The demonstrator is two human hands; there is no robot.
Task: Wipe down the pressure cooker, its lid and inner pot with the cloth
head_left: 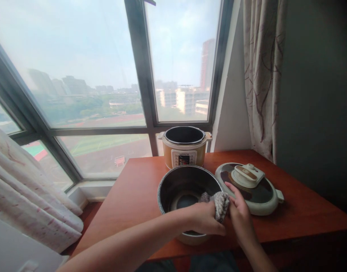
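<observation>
A dark inner pot with a pale rim is in front of me at the near side of the table, its opening facing up and toward me. My left hand reaches across its near side, closed on a grey-and-white patterned cloth that lies over the right part of the rim. Against the pot's right side is my right hand, gripping it by the rim beside the cloth. Its fingers partly show; the exact contact is hidden by the cloth and hand.
Behind the pot stands a yellow-and-white electric pressure cooker body, uncovered. Its lid, with a handle on top, lies to the right on the reddish-brown table. Windows rise beyond, with curtains on both sides.
</observation>
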